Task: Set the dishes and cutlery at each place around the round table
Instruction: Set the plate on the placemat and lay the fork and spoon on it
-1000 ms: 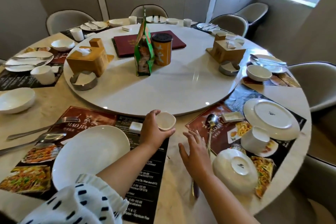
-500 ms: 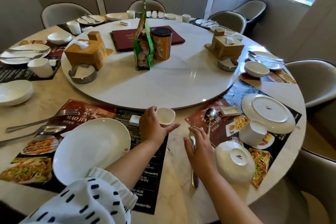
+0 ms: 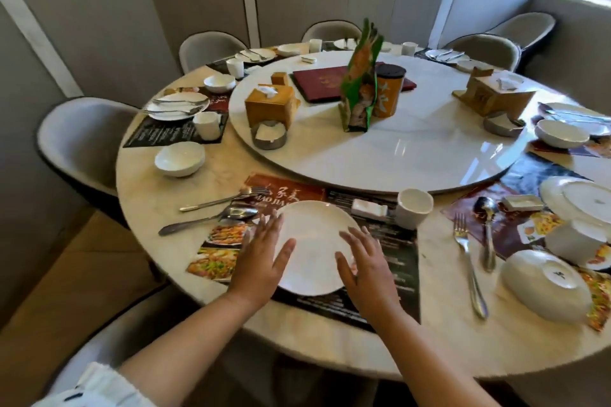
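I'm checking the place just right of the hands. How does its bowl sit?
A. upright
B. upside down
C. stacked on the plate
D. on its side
B: the bowl rests rim-down with its foot ring and base mark facing up, just right of the fork.
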Demonstrator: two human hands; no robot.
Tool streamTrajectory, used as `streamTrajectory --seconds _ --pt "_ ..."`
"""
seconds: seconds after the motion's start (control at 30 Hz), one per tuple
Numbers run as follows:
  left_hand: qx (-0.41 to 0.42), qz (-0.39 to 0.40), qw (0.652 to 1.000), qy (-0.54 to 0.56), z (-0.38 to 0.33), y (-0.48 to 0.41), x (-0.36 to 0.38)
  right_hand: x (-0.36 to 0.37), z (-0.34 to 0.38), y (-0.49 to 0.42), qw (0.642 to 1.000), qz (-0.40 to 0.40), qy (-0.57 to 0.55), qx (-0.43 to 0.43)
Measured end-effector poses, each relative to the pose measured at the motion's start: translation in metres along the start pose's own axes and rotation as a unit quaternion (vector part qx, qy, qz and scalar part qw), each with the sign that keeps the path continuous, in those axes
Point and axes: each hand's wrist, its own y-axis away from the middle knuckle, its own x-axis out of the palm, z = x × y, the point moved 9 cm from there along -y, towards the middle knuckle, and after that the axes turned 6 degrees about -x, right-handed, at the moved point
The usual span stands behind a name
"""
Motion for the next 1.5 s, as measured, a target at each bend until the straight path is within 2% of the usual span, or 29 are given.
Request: streamTrajectory --seconds 0.2,0.33,0.43,0.6,0.73,0.83,0.97,1.03,1.3,1.4,1.5 --pt "-0.035 0.096 0.991 -0.087 0.072 0.035 -0.022 0.065 0.062 0.008 0.997 0.065 0.035 0.012" --pt "-0.059 0.114 0.985 -0.114 0.097 0.048 -0.04 0.088 0.092 0.018 0.995 0.095 0.009 0.024" --pt "-0.071 0.095 0.987 -0.104 0.11 0.049 -0.061 0.1 0.114 0.011 0.994 0.102 -0.031 0.01" --pt "-0.114 0.044 0.992 -0.015 0.136 0.045 -0.097 0.123 0.145 -0.019 0.99 0.109 -0.094 0.011" --pt "-0.121 0.039 0.992 0.004 0.162 0.022 -0.114 0.149 0.155 -0.06 0.991 0.09 -0.07 0.069" --pt "-0.098 0.05 0.994 0.028 0.177 -0.008 -0.133 0.169 0.148 -0.09 0.982 0.084 -0.022 0.167" --pt "-0.066 0.076 0.995 0.017 0.198 -0.046 -0.155 0.201 0.122 -0.101 0.926 0.024 -0.087 0.366" --pt "-0.045 0.08 0.996 0.008 0.206 -0.059 -0.161 0.212 0.111 -0.1 0.898 -0.023 -0.119 0.422" --pt "-0.008 0.104 0.995 0.012 0.221 -0.1 -0.163 0.231 0.099 -0.107 0.811 -0.123 -0.259 0.51" --pt "0.005 0.11 0.993 0.038 0.219 -0.11 -0.158 0.233 0.101 -0.11 0.806 -0.11 -0.283 0.508" --pt "0.015 0.121 0.992 0.042 0.212 -0.121 -0.15 0.238 0.101 -0.099 0.77 -0.102 -0.316 0.545"
